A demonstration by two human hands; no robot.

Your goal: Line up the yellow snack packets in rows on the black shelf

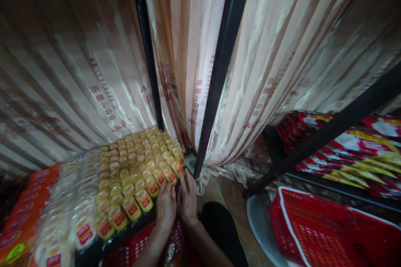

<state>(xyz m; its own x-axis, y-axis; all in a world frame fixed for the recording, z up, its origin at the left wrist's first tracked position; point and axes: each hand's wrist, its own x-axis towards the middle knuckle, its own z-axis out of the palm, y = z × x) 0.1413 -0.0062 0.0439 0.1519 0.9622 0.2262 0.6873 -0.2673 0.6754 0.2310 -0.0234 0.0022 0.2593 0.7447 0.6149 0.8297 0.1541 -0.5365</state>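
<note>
Rows of small wrapped yellow packs [142, 200] with red and orange labels stand on a low black shelf [125, 235]. My left hand [166, 206] is at the front right of these rows. Its fingers are curled in against the front packs, and what they grip, if anything, is hidden. Beside it, my right hand [187, 198] has its fingers stretched forward along the shelf's right end, touching the edge by the last packs. A red basket [142, 240] is partly visible beneath my forearms, with some clear wrapping in it.
White wrapped packs [84, 233] and orange boxes [29, 200] fill the shelf's left part. A black upright post [216, 71] rises before pleated beige curtains [184, 50]. On the right are a red basket with a white handle [291, 221], and red and yellow bags [347, 146] on another shelf.
</note>
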